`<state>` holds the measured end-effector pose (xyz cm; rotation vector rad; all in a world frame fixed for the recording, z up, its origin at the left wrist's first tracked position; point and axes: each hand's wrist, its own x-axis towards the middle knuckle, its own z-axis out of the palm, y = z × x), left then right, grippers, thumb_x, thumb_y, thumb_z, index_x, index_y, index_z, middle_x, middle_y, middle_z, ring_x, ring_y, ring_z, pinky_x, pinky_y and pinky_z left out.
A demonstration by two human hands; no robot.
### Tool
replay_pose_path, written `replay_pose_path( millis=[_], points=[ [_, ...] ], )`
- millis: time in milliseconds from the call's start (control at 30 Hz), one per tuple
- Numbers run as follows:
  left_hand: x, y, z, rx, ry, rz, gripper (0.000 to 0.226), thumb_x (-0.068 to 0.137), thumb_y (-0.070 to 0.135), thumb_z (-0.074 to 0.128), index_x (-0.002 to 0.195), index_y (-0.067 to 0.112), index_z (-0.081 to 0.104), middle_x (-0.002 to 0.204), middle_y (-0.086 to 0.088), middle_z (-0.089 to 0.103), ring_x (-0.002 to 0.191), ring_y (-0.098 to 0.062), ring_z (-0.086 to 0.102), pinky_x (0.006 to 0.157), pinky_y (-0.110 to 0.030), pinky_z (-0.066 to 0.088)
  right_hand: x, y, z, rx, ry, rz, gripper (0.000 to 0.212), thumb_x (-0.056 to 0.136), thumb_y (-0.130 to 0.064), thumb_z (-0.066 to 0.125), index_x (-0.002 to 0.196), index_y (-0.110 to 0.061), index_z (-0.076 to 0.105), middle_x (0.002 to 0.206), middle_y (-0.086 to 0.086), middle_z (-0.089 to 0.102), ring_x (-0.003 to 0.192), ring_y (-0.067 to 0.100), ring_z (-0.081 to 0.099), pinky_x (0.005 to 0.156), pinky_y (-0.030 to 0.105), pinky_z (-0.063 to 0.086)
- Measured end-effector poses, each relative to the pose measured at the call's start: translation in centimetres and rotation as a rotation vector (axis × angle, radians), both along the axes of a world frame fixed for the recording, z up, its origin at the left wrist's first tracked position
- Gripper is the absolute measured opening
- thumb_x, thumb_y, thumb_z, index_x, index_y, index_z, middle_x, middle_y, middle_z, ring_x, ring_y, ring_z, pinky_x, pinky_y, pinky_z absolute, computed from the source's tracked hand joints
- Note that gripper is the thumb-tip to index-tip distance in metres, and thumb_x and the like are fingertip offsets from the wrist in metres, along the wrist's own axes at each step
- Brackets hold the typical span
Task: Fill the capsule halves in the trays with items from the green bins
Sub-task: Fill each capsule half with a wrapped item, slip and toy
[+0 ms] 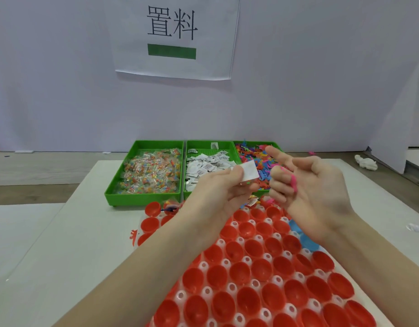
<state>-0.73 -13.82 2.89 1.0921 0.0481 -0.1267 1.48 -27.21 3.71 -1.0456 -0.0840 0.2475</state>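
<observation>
— What do the hands hold?
— The left hand [224,187] pinches a white packet [249,173]; the right hand [307,182] curls around a pink toy [293,180].
— Where?
— Above the red capsule halves [248,274], near the green bins [142,199].

Three bins side by side at the table's far edge, against the wall: left bin [142,171] with clear packets, middle bin [209,147] with paper sachets, right bin [272,145] with small plastic figures. Sign [173,36] on the wall above them. Tray [251,274] of capsule halves [246,300] nearer, before the bins. Both hands above the tray's far end: left hand [218,192] pinches a sachet [249,172], right hand [314,185] beside it holds a figure [292,179]. Crumpled cloth [366,162] far right.
</observation>
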Motion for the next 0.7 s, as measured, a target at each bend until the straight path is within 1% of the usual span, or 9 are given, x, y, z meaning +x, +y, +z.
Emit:
replay_pose_path(
  millis=[133,233,300,367,433,467,533,600,700],
  points=[
    [-0.4,-0.5,-0.5,0.107,0.003,-0.052,0.027,0.096,0.013,0.046,0.077,0.010,0.065,0.063,0.002,0.066,0.062,-0.007,0.062,0.072,-0.019,0.054,-0.2,-0.1,0.0,0.071,-0.023,0.038,0.040,0.088,-0.009,0.026,0.120,-0.006,0.051,0.053,-0.004,0.032,0.043,0.007,0.026,0.039,0.018,0.028],
    [-0.8,-1.0,-0.9,0.136,0.006,-0.070,0.026,0.096,0.016,0.047,0.079,0.013,0.066,0.067,0.001,0.067,0.066,-0.009,0.063,0.075,-0.022,0.052,-0.4,0.1,0.1,0.030,-0.088,0.027,0.040,0.089,-0.004,0.028,0.124,-0.006,0.048,0.052,-0.004,0.037,0.044,0.007,0.031,0.040,0.017,0.030],
    [-1.1,-1.3,-1.1,0.148,0.006,-0.065,0.026,0.096,0.016,0.047,0.079,0.013,0.066,0.067,0.000,0.067,0.063,-0.008,0.063,0.073,-0.022,0.053,-0.6,0.2,0.0,-0.006,-0.145,0.025,0.040,0.091,-0.002,0.030,0.127,-0.008,0.046,0.053,-0.003,0.046,0.046,0.006,0.041,0.044,0.017,0.034],
    [-1.3,-1.5,-1.1,0.151,-0.002,-0.050,0.025,0.097,0.015,0.046,0.081,0.011,0.065,0.071,-0.003,0.066,0.063,-0.008,0.063,0.071,-0.020,0.054,-0.8,-0.1,0.0,-0.071,-0.212,0.019,0.040,0.093,-0.004,0.030,0.130,-0.012,0.043,0.063,-0.002,0.061,0.058,0.006,0.055,0.054,0.016,0.041],
    [-1.4,-1.6,-1.2,0.141,-0.016,-0.036,0.024,0.097,0.014,0.046,0.083,0.009,0.064,0.075,-0.005,0.065,0.066,-0.009,0.063,0.071,-0.020,0.055,-1.0,-0.4,-0.1,-0.196,-0.289,0.014,0.044,0.094,-0.009,0.032,0.137,-0.020,0.035,0.087,-0.006,0.072,0.086,0.004,0.063,0.077,0.022,0.044],
    [-1.4,-1.7,-1.3,0.125,-0.021,-0.034,0.024,0.097,0.014,0.046,0.084,0.009,0.065,0.074,-0.005,0.066,0.067,-0.009,0.063,0.072,-0.020,0.055,-1.1,-0.6,-0.2,-0.250,-0.315,0.021,0.049,0.093,-0.013,0.034,0.141,-0.024,0.030,0.100,-0.009,0.072,0.102,0.002,0.060,0.088,0.030,0.041],
    [-1.5,-1.7,-1.3,0.071,-0.029,-0.052,0.024,0.096,0.015,0.046,0.085,0.008,0.066,0.071,-0.003,0.068,0.067,-0.008,0.064,0.073,-0.021,0.055,-1.5,-0.5,-0.3,-0.282,-0.322,0.069,0.064,0.084,-0.022,0.042,0.144,-0.029,0.022,0.114,-0.017,0.066,0.119,-0.003,0.049,0.096,0.035,0.036],
    [-1.6,-1.9,-1.3,-0.005,-0.043,-0.091,0.025,0.095,0.016,0.048,0.084,0.009,0.069,0.072,-0.002,0.069,0.068,-0.007,0.066,0.073,-0.020,0.057,-1.8,-0.3,-0.5,-0.260,-0.301,0.146,0.071,0.078,-0.026,0.044,0.144,-0.034,0.020,0.118,-0.024,0.062,0.120,-0.007,0.045,0.092,0.031,0.038],
    [-1.7,-1.8,-1.3,-0.089,-0.056,-0.146,0.035,0.092,0.017,0.049,0.069,0.014,0.076,0.076,-0.001,0.071,0.070,-0.008,0.068,0.072,-0.020,0.057,-1.9,-0.4,-0.8,-0.252,-0.303,0.183,0.070,0.077,-0.028,0.045,0.142,-0.038,0.019,0.119,-0.027,0.060,0.114,-0.012,0.049,0.093,0.028,0.039]
  ],
)
